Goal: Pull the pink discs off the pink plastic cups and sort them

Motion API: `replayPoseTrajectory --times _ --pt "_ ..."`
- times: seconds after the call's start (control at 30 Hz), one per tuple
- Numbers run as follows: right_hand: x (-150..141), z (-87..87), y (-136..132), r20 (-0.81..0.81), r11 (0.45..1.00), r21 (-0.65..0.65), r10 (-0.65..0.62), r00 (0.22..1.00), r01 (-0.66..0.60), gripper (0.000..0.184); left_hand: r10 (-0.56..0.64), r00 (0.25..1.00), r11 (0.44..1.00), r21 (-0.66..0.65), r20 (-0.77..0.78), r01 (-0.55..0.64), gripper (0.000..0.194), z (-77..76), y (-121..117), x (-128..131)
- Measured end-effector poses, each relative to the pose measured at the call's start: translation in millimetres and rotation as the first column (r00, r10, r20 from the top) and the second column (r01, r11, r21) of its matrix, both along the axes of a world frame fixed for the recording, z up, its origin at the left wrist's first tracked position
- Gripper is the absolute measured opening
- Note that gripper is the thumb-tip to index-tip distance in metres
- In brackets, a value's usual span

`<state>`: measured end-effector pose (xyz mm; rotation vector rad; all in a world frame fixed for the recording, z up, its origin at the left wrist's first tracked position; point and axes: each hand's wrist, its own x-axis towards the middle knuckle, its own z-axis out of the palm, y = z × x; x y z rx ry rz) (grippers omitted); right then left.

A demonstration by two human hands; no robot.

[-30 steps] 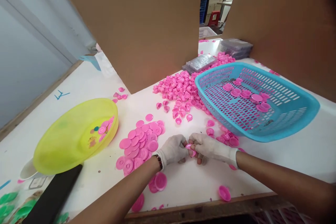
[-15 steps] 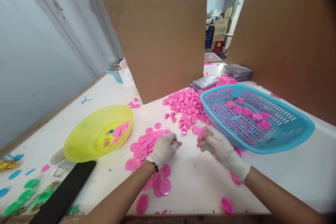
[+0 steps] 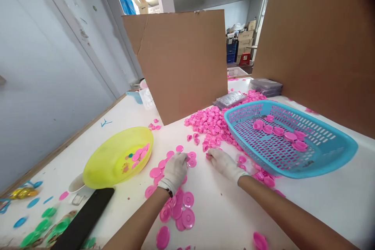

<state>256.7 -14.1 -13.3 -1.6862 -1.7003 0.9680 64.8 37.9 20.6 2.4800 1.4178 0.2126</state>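
Note:
My left hand [image 3: 175, 170], in a thin white glove, is over a spread of flat pink plastic discs [image 3: 188, 218]. Its fingers are curled together at the edge of a pink disc [image 3: 191, 162] and appear to pinch it. My right hand [image 3: 225, 164], also gloved, reaches in from the right, with thumb and fingertips closed on a small pink cup [image 3: 208, 156] that is mostly hidden. Behind it lies a heap of small pink cups [image 3: 209, 121]. To the right stands a blue plastic basket [image 3: 325, 164] with several pink pieces inside.
A yellow bowl [image 3: 102, 160] holding some pink discs tilts at the left, near a black phone-like slab [image 3: 84, 218] and green pieces [image 3: 43, 224]. A cardboard sheet [image 3: 181, 62] stands behind the heap, another cardboard panel [image 3: 319, 47] at right. Wrapped packets [image 3: 231, 99] lie between.
My right hand has moved left, away from the basket and closer to my left hand. My left hand has shifted slightly left over the discs. The view has tilted upward.

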Motion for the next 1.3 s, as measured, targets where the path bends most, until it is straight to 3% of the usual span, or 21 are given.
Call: replayPoseTrajectory --times 0.03,0.1,0.2,0.27,0.37,0.57,0.7,0.77,0.87,1.03,1.2,1.3 --pt "-0.1 -1.4 -3.6 -0.030 0.997 -0.073 -0.011 0.999 0.009 0.026 0.034 0.997 0.998 -0.056 0.066 -0.030 0.020 -0.8 -1.7 -2.1" --pt "0.3 -3.3 -14.6 -0.099 0.970 -0.242 -0.038 0.994 0.013 0.025 0.169 0.947 0.951 -0.296 0.272 -0.085 0.016 -4.8 -7.2 -4.2" --pt "2.9 -2.6 -30.1 -0.193 0.906 -0.422 -0.058 0.980 -0.030 0.015 0.454 0.747 0.729 -0.684 0.486 0.002 0.004 -13.4 -18.8 -1.6" --pt "6.1 0.1 -34.7 -0.223 0.881 -0.472 -0.097 0.970 -0.020 0.010 0.532 0.676 0.627 -0.774 0.509 0.090 0.003 -17.1 -26.5 3.0" --pt "12.0 6.0 -34.5 -0.229 0.894 -0.445 -0.171 0.958 0.054 0.004 0.573 0.645 0.545 -0.822 0.506 0.161 0.008 -15.3 -35.6 12.1" --pt "14.2 14.7 -34.9 -0.294 0.939 -0.341 -0.146 0.944 0.039 0.007 0.541 0.665 0.488 -0.836 0.515 0.250 0.007 -4.4 -43.9 34.3" --pt "14.6 7.1 -34.9 -0.262 0.924 -0.377 -0.171 0.950 0.062 0.011 0.492 0.736 0.533 -0.830 0.465 0.168 0.008 -16.8 -43.3 48.1" --pt "16.0 0.7 -33.0 -0.241 0.914 -0.399 -0.180 0.954 0.072 0.010 0.490 0.756 0.525 -0.839 0.435 0.142 0.011 -26.5 -41.3 52.6" --pt "17.5 -6.9 -30.4 -0.237 0.899 -0.433 -0.184 0.954 0.066 0.008 0.495 0.779 0.477 -0.869 0.386 0.127 0.016 -37.1 -36.8 54.8" --pt "18.6 -14.2 -30.4 -0.296 0.882 -0.470 -0.147 0.944 -0.010 0.005 0.505 0.796 0.364 -0.918 0.335 0.156 0.027 -41.9 -29.0 52.9" --pt "20.8 -18.8 -27.8 -0.250 0.858 -0.512 -0.098 0.963 -0.045 0.003 0.465 0.823 0.372 -0.916 0.326 0.152 0.025 -46.0 -23.0 54.2" --pt "22.1 -17.5 -25.4 -0.248 0.843 -0.534 -0.091 0.964 -0.058 0.002 0.475 0.821 0.328 -0.930 0.315 0.168 0.026 -45.6 -20.2 53.7"
